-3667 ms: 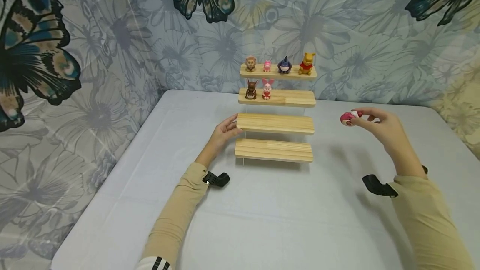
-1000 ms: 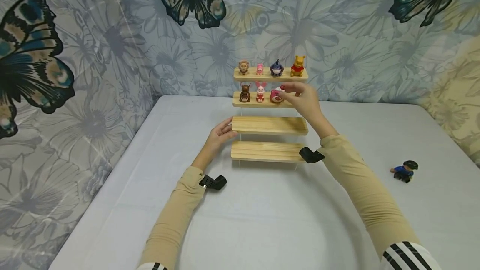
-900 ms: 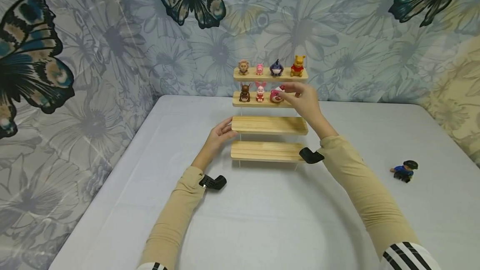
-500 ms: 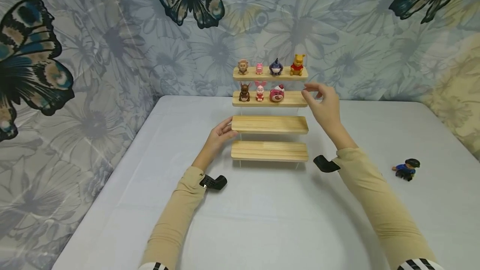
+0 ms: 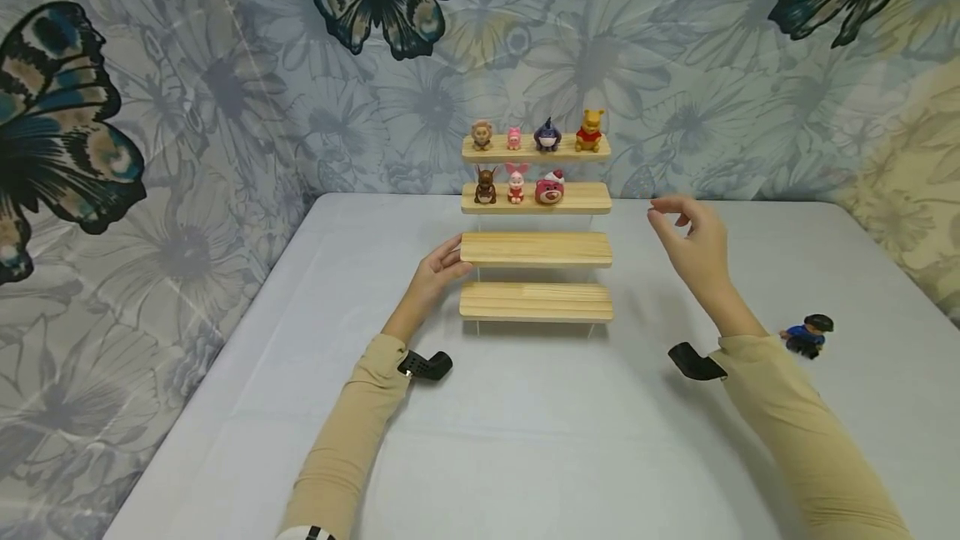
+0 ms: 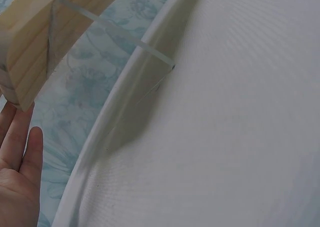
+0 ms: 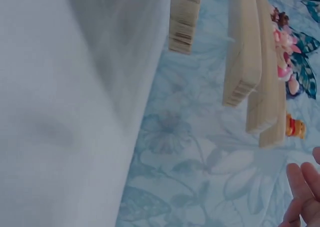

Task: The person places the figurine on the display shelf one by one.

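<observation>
My left hand [image 5: 433,275] touches the left end of the third shelf down [image 5: 536,249] on a four-tier wooden display stand. Its fingers [image 6: 17,137] look nearly straight in the left wrist view, and the thumb is not clear. My right hand [image 5: 697,244] hovers right of the stand, loosely curled, holding nothing. On the second shelf [image 5: 588,199] sit a brown eared figurine [image 5: 485,187], a pink-eared piglet figurine [image 5: 515,185] and a pink bear figurine [image 5: 549,187] with a red-and-white hat.
The top shelf [image 5: 536,155] bears several figurines, among them a yellow bear in red [image 5: 589,131]. A small toy man [image 5: 807,336] in blue with a black cap lies on the white tablecloth [image 5: 570,440], beside my right sleeve. A butterfly-patterned cloth [image 5: 675,107] hangs behind.
My right hand carried the pink bear figurine onto the second shelf, let go of it and moved back to the right. My left hand stayed at the shelf end.
</observation>
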`<control>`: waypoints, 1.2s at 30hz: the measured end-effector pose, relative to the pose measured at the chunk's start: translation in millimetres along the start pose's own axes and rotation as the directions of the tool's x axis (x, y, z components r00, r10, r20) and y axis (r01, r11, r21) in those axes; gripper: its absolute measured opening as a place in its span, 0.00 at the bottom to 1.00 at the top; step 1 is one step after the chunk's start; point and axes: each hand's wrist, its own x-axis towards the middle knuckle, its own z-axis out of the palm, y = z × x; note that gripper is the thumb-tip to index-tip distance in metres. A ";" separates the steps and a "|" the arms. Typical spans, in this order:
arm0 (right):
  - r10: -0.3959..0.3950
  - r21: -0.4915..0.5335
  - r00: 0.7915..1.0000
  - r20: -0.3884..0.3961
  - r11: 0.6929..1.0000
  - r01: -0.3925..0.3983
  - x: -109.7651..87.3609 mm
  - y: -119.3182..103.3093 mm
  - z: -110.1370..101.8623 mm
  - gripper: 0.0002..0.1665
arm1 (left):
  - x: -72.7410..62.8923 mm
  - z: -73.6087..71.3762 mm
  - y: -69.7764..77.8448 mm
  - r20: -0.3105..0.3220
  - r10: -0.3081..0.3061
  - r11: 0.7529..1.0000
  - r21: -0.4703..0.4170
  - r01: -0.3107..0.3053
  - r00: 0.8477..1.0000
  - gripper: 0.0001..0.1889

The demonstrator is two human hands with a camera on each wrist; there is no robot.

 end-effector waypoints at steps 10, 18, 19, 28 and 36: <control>0.008 -0.022 1.000 0.002 1.000 -0.007 -16.6 8.0 -19.4 0.10 | -6.9 5.4 22.6 -0.002 -0.024 0.999 0.022 0.024 1.000 0.31; 0.033 -0.090 0.999 -0.017 0.995 -0.035 -29.7 20.6 -42.5 0.09 | -3.3 2.0 10.8 -0.001 -0.032 0.999 -0.003 0.032 0.999 0.30; 0.040 -0.096 0.999 -0.019 0.994 -0.042 -30.8 22.1 -46.4 0.09 | -1.8 0.9 7.2 0.001 -0.028 1.000 -0.007 0.028 1.000 0.30; 0.192 -0.248 0.974 0.124 0.956 -0.157 -42.6 41.3 -102.9 0.17 | 1.0 0.8 -1.9 -0.010 -0.021 1.000 0.002 0.021 1.000 0.33; 0.303 -0.412 0.911 0.279 0.895 -0.171 -67.1 94.0 -148.3 0.26 | 0.3 0.8 -1.8 -0.012 -0.007 1.000 -0.008 0.007 1.000 0.33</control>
